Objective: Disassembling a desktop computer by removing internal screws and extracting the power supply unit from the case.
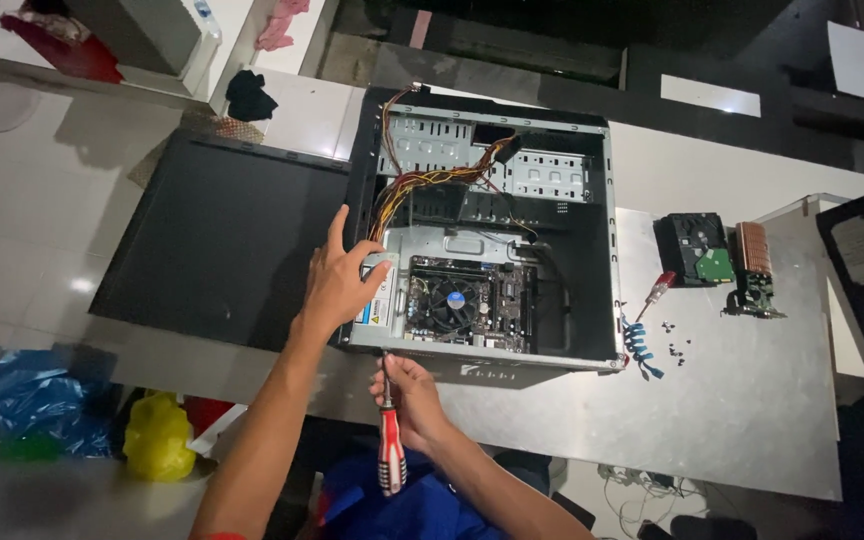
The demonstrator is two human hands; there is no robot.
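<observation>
Screwdriver (pixel 390 440) (red and white handle) is gripped in the closed right hand (pixel 407 395), tip at the computer case (pixel 592 250) edge just above it. Left hand (pixel 337 280), fingers spread, is braced on the case; slipping could gouge the motherboard (pixel 467 300).

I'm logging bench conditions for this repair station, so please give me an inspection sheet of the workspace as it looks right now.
Surface: grey table, bare in front.
Job's things: open computer case lying on its side, motherboard with fan inside; red-and-white screwdriver at the case's lower rear edge.
Clutter: hard drive, graphics card, small red screwdriver, loose screws, black side panel.
Grippers: left hand rests on the power supply; right hand grips the screwdriver.
Cables: yellow-red wire bundle in the case; blue cable on the table.
Surroundings: white tiled floor, blue and yellow bags lower left.
</observation>
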